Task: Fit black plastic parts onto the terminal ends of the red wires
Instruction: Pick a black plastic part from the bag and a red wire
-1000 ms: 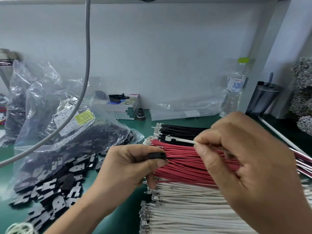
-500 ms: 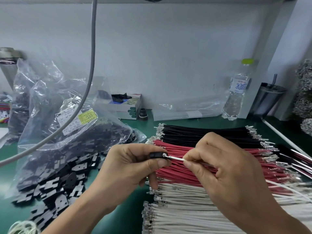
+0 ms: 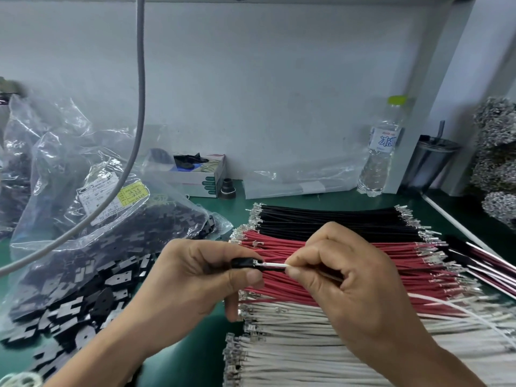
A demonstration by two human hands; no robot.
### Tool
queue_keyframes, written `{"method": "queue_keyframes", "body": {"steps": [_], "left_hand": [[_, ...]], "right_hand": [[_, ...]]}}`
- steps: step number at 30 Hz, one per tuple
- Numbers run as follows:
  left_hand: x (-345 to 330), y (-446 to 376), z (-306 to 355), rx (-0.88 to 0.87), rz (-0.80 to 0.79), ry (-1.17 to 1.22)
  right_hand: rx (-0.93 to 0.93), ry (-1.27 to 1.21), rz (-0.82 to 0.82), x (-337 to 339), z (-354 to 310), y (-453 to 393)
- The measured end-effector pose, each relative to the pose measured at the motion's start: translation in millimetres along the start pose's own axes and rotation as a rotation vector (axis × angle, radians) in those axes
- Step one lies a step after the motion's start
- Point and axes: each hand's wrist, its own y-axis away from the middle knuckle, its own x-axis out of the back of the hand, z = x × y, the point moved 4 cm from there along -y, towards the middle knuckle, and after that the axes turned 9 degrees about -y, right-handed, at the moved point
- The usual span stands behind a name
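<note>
Left hand pinches a black plastic part between thumb and forefinger, at centre frame. Right hand pinches a white wire just at 3 o'clock of the part; the wire's metal terminal end touches the part's opening. Both hands hover above the red wires, which lie on the green surface between black wires at 12 o'clock and white wires at 6 o'clock. Loose black parts lie at 9 o'clock.

pale blue-grey wall, green bench top, grey hanging cable
</note>
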Motion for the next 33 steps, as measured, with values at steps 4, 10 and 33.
{"method": "queue_keyframes", "body": {"steps": [4,10,33], "left_hand": [[0,1,1,-0.014,0.026,-0.103],[-1,1,3,-0.035,0.028,-0.110],[-15,2,-2,-0.063,-0.028,-0.064]], "right_hand": [[-0.044,-0.018,-0.038,-2,2,3],[-0.078,-0.053,-0.043,4,5,0],[0.017,0.014,-0.018,-6,-2,4]]}}
